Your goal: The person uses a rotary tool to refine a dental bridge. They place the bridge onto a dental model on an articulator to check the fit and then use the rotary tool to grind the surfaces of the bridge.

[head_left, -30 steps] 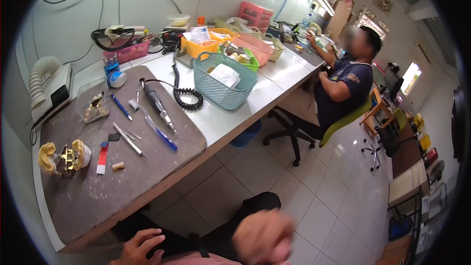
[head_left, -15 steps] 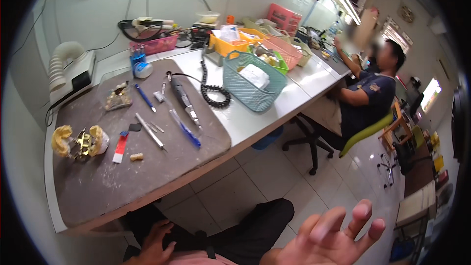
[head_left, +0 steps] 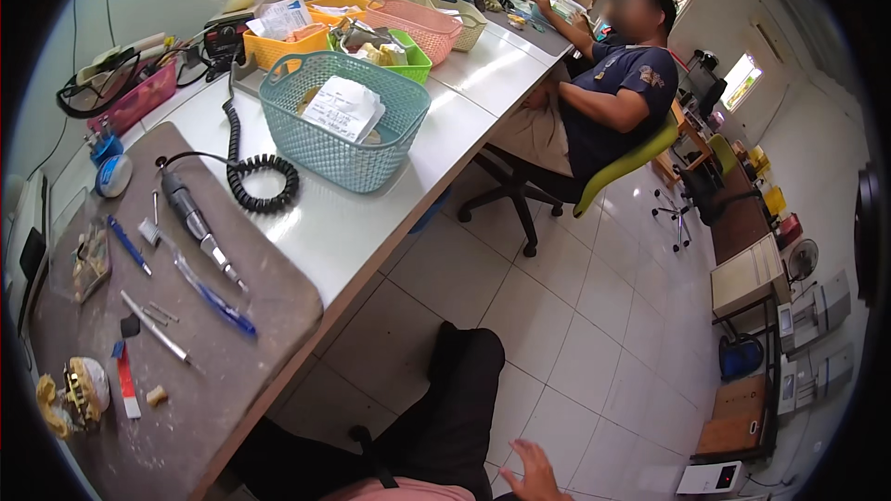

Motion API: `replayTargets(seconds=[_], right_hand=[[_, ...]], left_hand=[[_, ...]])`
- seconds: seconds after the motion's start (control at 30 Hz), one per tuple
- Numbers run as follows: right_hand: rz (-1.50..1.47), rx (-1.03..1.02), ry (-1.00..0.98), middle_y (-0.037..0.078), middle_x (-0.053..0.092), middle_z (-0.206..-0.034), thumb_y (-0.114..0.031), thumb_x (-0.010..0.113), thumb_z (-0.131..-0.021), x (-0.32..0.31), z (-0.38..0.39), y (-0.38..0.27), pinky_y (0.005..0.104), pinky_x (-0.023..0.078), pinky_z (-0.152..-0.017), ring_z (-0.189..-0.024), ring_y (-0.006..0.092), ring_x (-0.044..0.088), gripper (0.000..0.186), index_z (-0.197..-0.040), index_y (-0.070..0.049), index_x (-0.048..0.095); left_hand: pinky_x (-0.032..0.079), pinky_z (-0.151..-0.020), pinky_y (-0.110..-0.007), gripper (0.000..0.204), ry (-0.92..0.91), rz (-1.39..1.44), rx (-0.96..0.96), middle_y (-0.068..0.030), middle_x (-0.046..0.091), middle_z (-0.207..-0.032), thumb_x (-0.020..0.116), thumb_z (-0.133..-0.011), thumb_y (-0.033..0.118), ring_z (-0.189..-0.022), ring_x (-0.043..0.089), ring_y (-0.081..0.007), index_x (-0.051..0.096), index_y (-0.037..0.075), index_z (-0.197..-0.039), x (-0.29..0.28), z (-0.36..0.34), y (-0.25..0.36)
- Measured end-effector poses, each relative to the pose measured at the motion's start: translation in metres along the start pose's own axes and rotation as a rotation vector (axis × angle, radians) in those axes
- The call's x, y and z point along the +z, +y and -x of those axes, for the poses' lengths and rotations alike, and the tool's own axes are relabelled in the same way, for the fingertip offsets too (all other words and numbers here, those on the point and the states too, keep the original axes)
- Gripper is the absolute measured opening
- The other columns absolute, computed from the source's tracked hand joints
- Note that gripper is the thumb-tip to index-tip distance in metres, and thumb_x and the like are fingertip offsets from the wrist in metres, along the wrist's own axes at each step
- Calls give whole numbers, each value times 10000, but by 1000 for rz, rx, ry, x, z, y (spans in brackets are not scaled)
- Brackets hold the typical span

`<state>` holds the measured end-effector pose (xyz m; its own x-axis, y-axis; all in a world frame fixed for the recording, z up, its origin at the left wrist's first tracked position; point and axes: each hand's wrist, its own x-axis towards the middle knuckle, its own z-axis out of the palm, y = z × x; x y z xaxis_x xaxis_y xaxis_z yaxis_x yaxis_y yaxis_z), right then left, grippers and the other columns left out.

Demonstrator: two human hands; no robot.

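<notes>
the right hand (head_left: 537, 477), loosely spread, has dropped lower; the left hand has left view.

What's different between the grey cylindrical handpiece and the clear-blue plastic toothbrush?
The grey handpiece is thicker and joined to a black coiled cord; the clear-blue toothbrush is slimmer and cordless. The handpiece is opaque; the toothbrush partly see-through. Both lie on the brown board.

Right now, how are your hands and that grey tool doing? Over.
Left hand out of view. Right hand open, nothing seen in it, apart from the bench. Grey tool on the brown mat, untouched; blue-handled brush beside it.
</notes>
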<state>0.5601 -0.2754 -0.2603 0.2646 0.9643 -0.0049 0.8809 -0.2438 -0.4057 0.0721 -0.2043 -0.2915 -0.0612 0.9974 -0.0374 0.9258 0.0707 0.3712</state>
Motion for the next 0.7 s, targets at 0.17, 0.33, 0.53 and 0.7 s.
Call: replayTargets(seconds=[0.17,0.33,0.53,0.7], right_hand=[[79,64,-68,145,545,-1324,-88,692,-870,17,21,-1,407,546,-843,-1053,350,612,515,-1352,-88,512],[83,278,-235,216,507,-1377,-206,717,-851,-12,48,-4,477,493,-960,-1200,426,533,522,-1311,-35,540],[142,391,-153,211,522,-1343,-176,683,-832,-17,41,-21,497,507,-912,-1189,437,526,484,-1285,-54,562],[29,354,-97,202,566,-1164,-154,648,-835,-19,4,-15,507,500,-843,-1054,434,565,347,-1165,-60,595]], left_hand=[[434,-1069,-427,589,-13,-46,17,-231,565,-1314,709,-869,169,-1242,553,-302,492,49,-1403,3,-27,4],[436,-1065,-430,588,-49,-60,6,-231,561,-1318,712,-863,163,-1240,553,-307,494,48,-1397,-1,-42,7],[440,-1059,-433,588,-48,-51,18,-231,555,-1323,716,-855,155,-1237,553,-314,496,47,-1389,1,-56,7],[442,-1055,-436,588,-44,-56,16,-231,551,-1327,719,-848,149,-1235,553,-319,498,46,-1383,-4,-57,9]])
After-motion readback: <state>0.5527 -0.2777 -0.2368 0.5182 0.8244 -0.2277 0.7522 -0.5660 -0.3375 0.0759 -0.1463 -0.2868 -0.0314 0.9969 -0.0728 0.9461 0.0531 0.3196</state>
